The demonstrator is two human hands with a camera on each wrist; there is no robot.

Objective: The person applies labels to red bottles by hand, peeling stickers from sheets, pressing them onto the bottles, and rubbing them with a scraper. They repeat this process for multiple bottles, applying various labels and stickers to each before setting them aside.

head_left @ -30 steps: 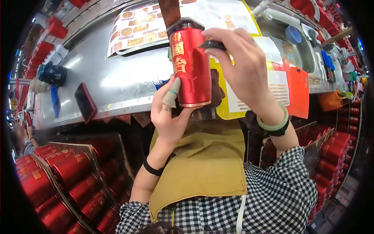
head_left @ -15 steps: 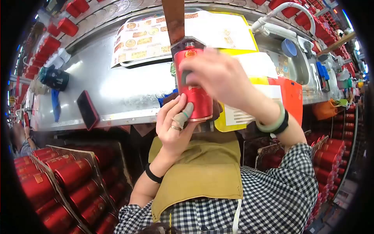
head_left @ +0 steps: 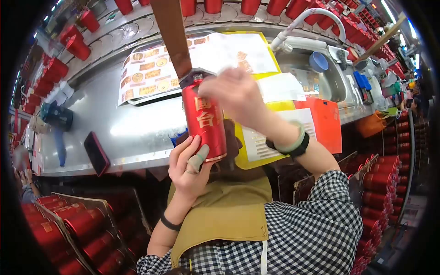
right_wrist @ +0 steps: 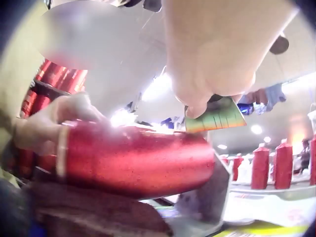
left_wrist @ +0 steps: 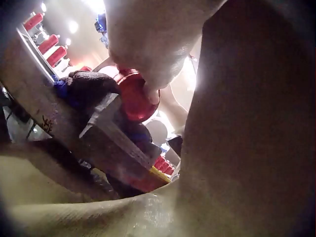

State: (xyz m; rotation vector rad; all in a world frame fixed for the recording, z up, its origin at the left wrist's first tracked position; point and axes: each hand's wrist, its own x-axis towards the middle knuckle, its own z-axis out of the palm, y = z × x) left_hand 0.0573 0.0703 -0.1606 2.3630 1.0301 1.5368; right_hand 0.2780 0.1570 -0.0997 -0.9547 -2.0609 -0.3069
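A red metallic bottle (head_left: pixel 208 133) with gold characters lies tilted, its neck at a dark notched bracket (head_left: pixel 198 72) and its base toward the person. At the base end my left hand (head_left: pixel 189 172) grips it, one finger in a pale cover. My right hand (head_left: pixel 238 98), blurred, is over the upper part of the bottle. In the right wrist view, its fingers pinch a thin flat scraper (right_wrist: pixel 217 116), greenish with dark lines, right at the bottle's upper side. A dark cloth-like pad (head_left: pixel 234 142) lies under the bottle.
A brown bar (head_left: pixel 172 36) runs back from the bracket. Printed sheets (head_left: pixel 151 73) lie on a tray behind it. A phone (head_left: pixel 96 153) and dark jar (head_left: pixel 56 117) stand left; a red folder (head_left: pixel 323 123) and sink (head_left: pixel 327 82) right. Racked red bottles (head_left: pixel 87 224) flank the person.
The right hand has moved from the bottle's right side across it and now is near its neck end. The bottle has turned, so the gold characters face up. The head view has shifted.
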